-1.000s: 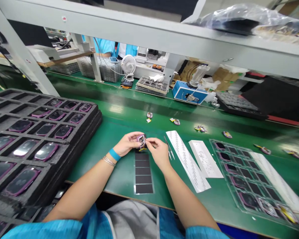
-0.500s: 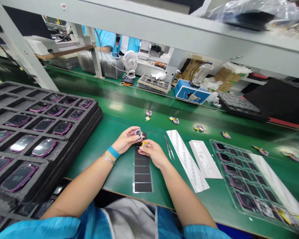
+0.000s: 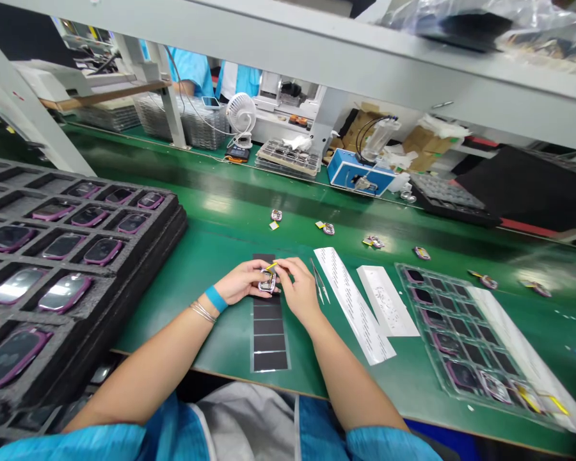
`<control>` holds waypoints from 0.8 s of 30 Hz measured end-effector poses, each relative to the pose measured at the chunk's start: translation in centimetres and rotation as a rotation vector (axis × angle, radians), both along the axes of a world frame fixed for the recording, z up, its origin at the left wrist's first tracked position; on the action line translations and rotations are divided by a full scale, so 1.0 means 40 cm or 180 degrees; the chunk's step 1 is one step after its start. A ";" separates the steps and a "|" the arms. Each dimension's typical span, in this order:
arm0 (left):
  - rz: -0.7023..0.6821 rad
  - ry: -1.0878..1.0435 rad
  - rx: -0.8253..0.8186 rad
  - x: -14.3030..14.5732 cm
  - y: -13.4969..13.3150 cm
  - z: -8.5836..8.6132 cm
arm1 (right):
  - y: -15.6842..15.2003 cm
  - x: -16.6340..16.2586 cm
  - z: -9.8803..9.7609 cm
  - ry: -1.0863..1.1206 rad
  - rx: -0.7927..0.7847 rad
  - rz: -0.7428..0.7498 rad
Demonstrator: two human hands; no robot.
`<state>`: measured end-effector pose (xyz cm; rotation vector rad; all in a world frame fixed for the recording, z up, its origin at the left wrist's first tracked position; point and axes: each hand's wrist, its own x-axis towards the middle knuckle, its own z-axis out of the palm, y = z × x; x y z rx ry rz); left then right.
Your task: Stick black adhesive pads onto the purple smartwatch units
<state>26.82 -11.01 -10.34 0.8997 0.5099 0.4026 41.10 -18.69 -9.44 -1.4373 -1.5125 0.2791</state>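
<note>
My left hand (image 3: 242,283) and my right hand (image 3: 297,286) meet over the green bench, both pinched on a small purple watch case (image 3: 267,281) with a yellow tab sticking up from it. They hold it just above a strip of black rectangular pads (image 3: 267,320) lying on the bench. My left wrist wears a blue band and thin bracelets. Tweezers (image 3: 319,280) lie on the bench just right of my right hand.
A black foam tray (image 3: 125,256) of purple screen units fills the left. Two white liner strips (image 3: 352,301) and a clear tray (image 3: 461,333) of cases lie to the right. Loose small cases (image 3: 329,228) dot the conveyor behind. A blue box (image 3: 358,173) and fan (image 3: 240,118) stand farther back.
Both hands have dropped lower with the case, from raised above the strip's top to just over it. The right hand's fingers have shifted onto the case.
</note>
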 end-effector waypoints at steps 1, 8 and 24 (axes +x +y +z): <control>0.0057 0.0077 0.0033 0.003 -0.002 0.002 | 0.004 -0.001 -0.003 -0.0066 0.0030 -0.0027; 0.0825 0.0586 -0.0030 -0.013 0.023 0.015 | 0.026 0.003 -0.046 0.0249 -0.0716 -0.0003; 0.0823 0.0751 -0.0101 -0.029 0.041 0.013 | 0.049 -0.023 -0.080 -0.0884 -0.1199 0.0095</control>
